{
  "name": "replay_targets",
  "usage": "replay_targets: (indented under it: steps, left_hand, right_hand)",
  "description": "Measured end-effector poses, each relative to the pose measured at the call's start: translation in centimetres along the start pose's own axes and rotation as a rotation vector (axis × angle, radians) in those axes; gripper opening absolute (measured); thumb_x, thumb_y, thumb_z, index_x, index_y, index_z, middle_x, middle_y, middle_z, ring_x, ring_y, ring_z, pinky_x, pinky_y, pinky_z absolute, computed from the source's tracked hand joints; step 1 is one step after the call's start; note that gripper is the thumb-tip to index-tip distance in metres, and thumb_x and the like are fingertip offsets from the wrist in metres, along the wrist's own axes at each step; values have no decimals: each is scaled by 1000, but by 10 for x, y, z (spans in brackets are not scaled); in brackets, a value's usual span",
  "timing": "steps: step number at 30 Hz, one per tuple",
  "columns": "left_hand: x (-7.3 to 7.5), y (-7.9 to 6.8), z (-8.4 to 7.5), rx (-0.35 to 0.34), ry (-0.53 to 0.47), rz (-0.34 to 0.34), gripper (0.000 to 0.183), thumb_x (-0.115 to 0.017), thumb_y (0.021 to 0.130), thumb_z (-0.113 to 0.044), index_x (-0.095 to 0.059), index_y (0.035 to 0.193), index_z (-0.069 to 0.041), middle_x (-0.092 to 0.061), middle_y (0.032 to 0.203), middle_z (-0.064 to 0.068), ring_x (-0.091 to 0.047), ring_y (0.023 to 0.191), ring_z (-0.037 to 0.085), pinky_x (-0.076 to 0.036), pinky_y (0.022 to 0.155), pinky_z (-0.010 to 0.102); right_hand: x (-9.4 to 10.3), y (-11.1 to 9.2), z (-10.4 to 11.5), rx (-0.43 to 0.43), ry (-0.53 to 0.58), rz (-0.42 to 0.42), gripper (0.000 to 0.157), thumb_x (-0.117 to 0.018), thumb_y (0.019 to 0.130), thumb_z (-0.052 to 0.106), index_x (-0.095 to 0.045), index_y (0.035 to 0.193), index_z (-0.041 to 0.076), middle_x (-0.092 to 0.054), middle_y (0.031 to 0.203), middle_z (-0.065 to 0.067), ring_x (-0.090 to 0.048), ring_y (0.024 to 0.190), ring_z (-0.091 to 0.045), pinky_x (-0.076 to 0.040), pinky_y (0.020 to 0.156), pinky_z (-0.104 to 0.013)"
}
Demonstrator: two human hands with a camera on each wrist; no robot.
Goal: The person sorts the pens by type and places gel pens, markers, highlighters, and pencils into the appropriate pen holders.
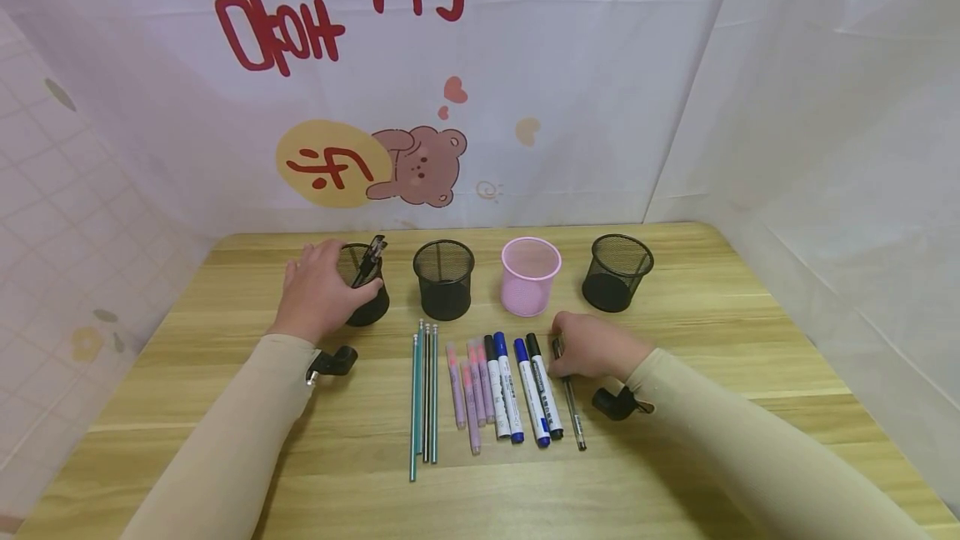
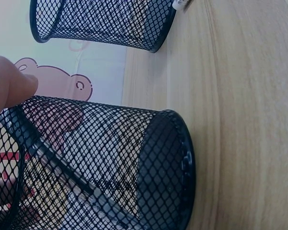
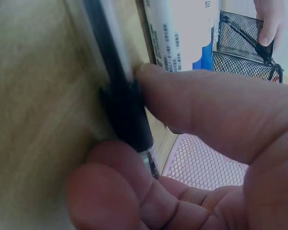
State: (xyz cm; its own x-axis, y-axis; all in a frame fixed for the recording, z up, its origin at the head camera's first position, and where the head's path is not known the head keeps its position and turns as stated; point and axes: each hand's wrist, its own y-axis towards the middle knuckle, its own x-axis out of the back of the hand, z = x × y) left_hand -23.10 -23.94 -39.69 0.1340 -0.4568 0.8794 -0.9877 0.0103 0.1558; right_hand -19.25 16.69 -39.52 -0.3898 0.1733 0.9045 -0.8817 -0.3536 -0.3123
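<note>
My left hand (image 1: pixel 317 294) grips the leftmost black mesh pen cup (image 1: pixel 367 308), its thumb (image 2: pixel 19 88) at the rim in the left wrist view. Black pens (image 1: pixel 369 261) lean inside that cup and stick out over its edge. To the right, my right hand (image 1: pixel 596 346) pinches a clear-barrelled pen (image 1: pixel 576 423) with a black grip between thumb and fingers. The pen's other end points toward the front of the table. In the right wrist view the thumb and curled fingers close on either side of the black grip section (image 3: pixel 127 117).
Beside the held cup stand a black mesh cup (image 1: pixel 444 294), a pink one (image 1: pixel 527 294) and another black one (image 1: pixel 611 290). Between the hands lie several pencils (image 1: pixel 426 407), pale purple pens (image 1: pixel 471 398) and whiteboard markers (image 1: pixel 532 394). A printed cloth (image 1: pixel 585 107) hangs behind the table.
</note>
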Motion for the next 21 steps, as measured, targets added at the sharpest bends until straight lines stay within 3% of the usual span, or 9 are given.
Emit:
replay_targets:
  steps: [21]
  left_hand:
    - [-1, -1, 0, 4, -11, -2, 93, -71, 90, -59, -39, 156, -2, -38, 164, 25, -19, 157, 54, -6, 125, 78]
  right_hand:
    - [-1, 1, 1, -29, 28, 32, 47, -82, 79, 19, -63, 117, -1, -64, 87, -5, -61, 76, -19, -49, 62, -30]
